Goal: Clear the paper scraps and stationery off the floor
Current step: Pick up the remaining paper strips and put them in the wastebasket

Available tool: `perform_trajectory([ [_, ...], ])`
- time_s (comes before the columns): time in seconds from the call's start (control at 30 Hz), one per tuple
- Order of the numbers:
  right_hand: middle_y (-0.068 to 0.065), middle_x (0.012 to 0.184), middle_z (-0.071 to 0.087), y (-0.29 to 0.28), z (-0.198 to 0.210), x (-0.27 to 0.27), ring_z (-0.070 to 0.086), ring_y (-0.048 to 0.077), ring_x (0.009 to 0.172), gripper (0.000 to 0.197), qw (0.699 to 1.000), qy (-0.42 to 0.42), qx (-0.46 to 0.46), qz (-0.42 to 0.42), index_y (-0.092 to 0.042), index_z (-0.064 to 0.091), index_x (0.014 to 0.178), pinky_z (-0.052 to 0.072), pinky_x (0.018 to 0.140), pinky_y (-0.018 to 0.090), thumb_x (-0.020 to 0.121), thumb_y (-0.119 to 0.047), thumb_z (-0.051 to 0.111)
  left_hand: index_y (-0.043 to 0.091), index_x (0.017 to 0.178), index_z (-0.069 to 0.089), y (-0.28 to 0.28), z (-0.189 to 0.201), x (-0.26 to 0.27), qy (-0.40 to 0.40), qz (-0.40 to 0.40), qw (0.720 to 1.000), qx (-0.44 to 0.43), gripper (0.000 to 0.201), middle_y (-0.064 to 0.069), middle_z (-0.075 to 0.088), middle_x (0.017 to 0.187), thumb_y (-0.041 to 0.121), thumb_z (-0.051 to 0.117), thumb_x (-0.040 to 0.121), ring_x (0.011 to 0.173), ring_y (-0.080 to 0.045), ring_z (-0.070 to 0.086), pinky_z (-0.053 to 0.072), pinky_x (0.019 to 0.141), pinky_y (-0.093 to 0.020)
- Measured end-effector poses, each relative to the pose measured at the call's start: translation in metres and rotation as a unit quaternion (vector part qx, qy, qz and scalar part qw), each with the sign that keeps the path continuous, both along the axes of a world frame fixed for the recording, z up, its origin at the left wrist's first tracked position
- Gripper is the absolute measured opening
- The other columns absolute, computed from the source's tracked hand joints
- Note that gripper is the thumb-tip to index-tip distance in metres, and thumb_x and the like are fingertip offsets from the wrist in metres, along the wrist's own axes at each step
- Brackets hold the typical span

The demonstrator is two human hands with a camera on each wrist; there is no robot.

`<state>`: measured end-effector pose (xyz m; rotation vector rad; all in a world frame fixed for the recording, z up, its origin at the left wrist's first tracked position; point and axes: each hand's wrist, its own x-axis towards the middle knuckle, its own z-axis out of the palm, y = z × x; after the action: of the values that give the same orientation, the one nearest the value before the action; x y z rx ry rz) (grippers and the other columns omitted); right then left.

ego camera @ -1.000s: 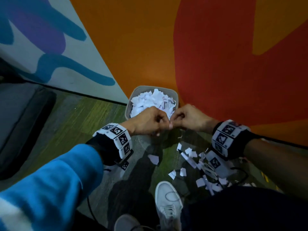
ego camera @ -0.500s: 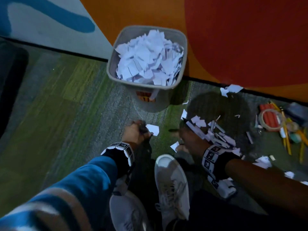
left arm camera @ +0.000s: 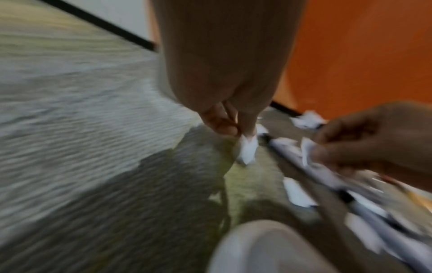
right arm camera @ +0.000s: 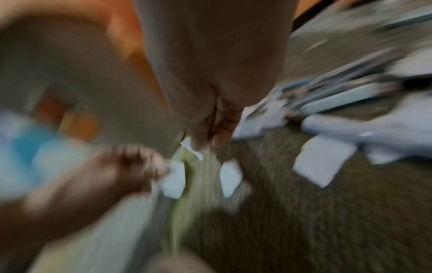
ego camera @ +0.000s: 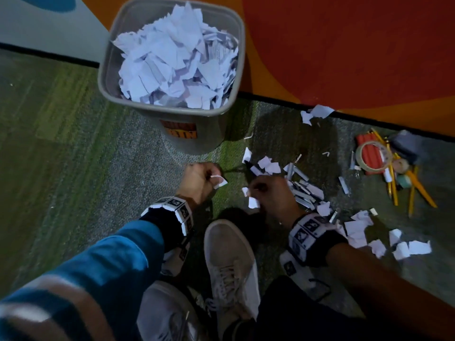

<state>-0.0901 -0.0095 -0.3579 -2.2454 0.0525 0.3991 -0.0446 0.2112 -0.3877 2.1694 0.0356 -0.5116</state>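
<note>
We wear a blue sleeve [ego camera: 110,262] with pale stripes on our left arm; our right forearm is bare. Each wrist carries a black band [ego camera: 172,215] faced with white square tiles bearing black coded markings [ego camera: 305,230]. Pale grey lace-up sneakers [ego camera: 231,264], dark trousers [ego camera: 307,318].

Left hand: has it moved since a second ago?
Yes. The left hand dropped from over the bin to floor level before it, pinching a paper scrap.
</note>
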Motion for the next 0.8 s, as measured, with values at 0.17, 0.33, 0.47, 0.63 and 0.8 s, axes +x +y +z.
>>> perform_trajectory([
  [0.17, 0.006, 0.072, 0.069, -0.063, 0.010, -0.030, 0.065, 0.020, 0.069, 0.019, 0.992, 0.029, -0.024, -0.117, -0.011, 0.074, 0.085, 0.053, 0.069, 0.034, 0.070, -0.007, 0.085, 0.024, 0.088, 0.071, -0.054, 0.015, -0.015, 0.011, -0.175, 0.983, -0.052, 0.028, 0.007, 0.057, 0.072, -0.001, 0.078, 0.077, 0.071, -0.018, 0.057, 0.054, 0.076, -0.037],
  [0.33, 0.010, 0.097, 0.070, -0.074, -0.009, -0.051, 0.066, 0.024, 0.092, 0.030, 0.984, 0.128, -0.121, 0.014, -0.009, 0.073, 0.104, 0.048, 0.077, 0.030, 0.075, -0.012, 0.080, 0.019, 0.119, 0.067, -0.079, 0.009, -0.025, 0.010, -0.273, 0.960, 0.067, 0.045, 0.004, 0.058, 0.093, 0.012, 0.081, 0.077, 0.086, -0.016, 0.057, 0.046, 0.079, -0.027],
  [0.47, 0.010, 0.113, 0.068, -0.070, -0.015, -0.063, 0.063, 0.030, 0.107, 0.032, 0.973, 0.118, -0.193, 0.051, -0.016, 0.066, 0.119, 0.048, 0.084, 0.033, 0.087, -0.015, 0.065, 0.025, 0.125, 0.064, -0.087, 0.003, -0.029, -0.001, -0.288, 0.947, 0.142, 0.049, -0.002, 0.060, 0.115, 0.017, 0.080, 0.079, 0.104, -0.025, 0.060, 0.049, 0.088, -0.037],
  [0.63, 0.012, 0.113, 0.068, -0.067, -0.016, -0.071, 0.065, 0.031, 0.104, 0.013, 0.973, 0.098, -0.207, 0.021, -0.012, 0.075, 0.095, 0.046, 0.080, 0.031, 0.085, -0.010, 0.067, 0.021, 0.102, 0.071, -0.091, 0.002, -0.025, -0.013, -0.252, 0.959, 0.132, 0.026, 0.000, 0.056, 0.109, 0.015, 0.080, 0.078, 0.098, -0.023, 0.060, 0.045, 0.080, -0.031],
  [0.8, 0.013, 0.103, 0.068, -0.068, -0.012, -0.051, 0.065, 0.027, 0.098, 0.008, 0.982, 0.081, -0.167, 0.011, -0.010, 0.075, 0.078, 0.047, 0.078, 0.028, 0.076, -0.017, 0.077, 0.018, 0.085, 0.071, -0.095, 0.003, -0.025, -0.035, -0.294, 0.943, 0.150, 0.003, -0.003, 0.049, 0.116, 0.014, 0.070, 0.086, 0.112, -0.021, 0.041, 0.038, 0.088, -0.028],
])
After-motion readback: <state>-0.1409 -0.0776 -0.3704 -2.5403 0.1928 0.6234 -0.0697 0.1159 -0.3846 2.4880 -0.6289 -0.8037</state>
